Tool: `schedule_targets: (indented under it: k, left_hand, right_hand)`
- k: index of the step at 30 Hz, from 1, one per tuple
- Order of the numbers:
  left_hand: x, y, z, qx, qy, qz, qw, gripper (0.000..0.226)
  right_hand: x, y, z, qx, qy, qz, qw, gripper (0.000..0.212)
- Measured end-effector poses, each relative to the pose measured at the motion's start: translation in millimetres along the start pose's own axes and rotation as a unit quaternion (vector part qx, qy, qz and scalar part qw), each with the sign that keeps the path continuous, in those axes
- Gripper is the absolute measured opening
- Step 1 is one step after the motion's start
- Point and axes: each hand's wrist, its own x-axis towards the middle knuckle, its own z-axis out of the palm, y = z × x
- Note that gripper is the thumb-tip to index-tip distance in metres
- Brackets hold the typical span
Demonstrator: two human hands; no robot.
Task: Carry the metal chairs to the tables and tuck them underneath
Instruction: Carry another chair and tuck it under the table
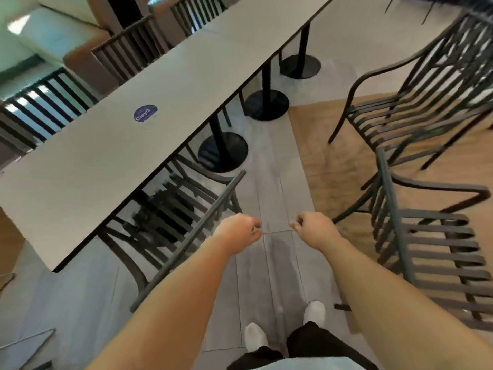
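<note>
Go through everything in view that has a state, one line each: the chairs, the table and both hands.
Tucked chair: seat under the table, upright.
Near loose chair: out on the floor at right, upright, untouched.
Far loose chair: out on the floor, upright, untouched.
Long table: top bare apart from a round sticker.
Left hand: loosely curled, holding nothing.
Right hand: loosely curled, holding nothing.

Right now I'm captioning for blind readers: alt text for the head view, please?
Both hands, left and right, hang empty above the floor. One chair sits tucked under the table; two chairs stand loose.
</note>
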Motion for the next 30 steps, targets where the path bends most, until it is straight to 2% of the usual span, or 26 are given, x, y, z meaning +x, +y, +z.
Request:
schedule_targets:
  k: [7,13,18,23,27,30]
  left_hand:
    - [72.2,113.4,-13.2,0.030,-0.048,0.080,0.995,0.042]
    - [121.3,213.0,-21.3,0.051,-0.066,0.164,0.983,0.044]
    - [158.0,262.5,-26.3,0.088,-0.073,0.251,0.961,0.043]
    - [209.6,285.6,-28.0,0.125,-0.077,0.333,0.931,0.047]
    - [244.2,291.8,-23.3,0.141,-0.093,0.388,0.906,0.056]
    - [263.2,294.5,-20.3,0.168,-0.114,0.437,0.876,0.061]
  right_hand:
    - [-9.4,106.7,-48.2,0.046,0.090,0.086,0.991,0.035]
    - [-23.6,180.0,-81.0,0.091,0.181,0.156,0.967,0.030]
    - [-33.9,219.6,-82.3,0.123,0.185,0.222,0.949,0.030]
    - [-36.0,237.6,-70.1,0.198,0.143,0.281,0.928,0.032]
    - [-38.2,230.6,-62.3,0.301,0.146,0.332,0.882,0.032]
    - [-37.8,223.4,-49.5,0.324,0.141,0.352,0.867,0.045]
